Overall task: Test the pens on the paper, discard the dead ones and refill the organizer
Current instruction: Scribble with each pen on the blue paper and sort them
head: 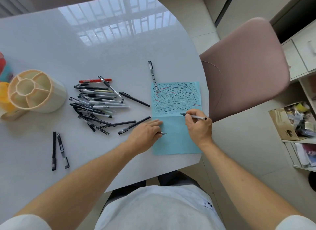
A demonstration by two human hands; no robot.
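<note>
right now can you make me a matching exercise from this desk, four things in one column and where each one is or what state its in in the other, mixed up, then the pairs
Things:
1. round cream plastic organizer
2. light blue paper sheet
3. clear pen with black end
4. red pen

States:
A. gripped in the right hand, tip on the sheet
B. compartments hold no pens
C. at the far edge of the pile of pens
D. upper half covered in scribbled lines, left hand resting on its edge

Pairs: 1-B, 2-D, 3-A, 4-C

White table [51,41]: pens [95,103], paper [176,139], organizer [56,94]
</note>
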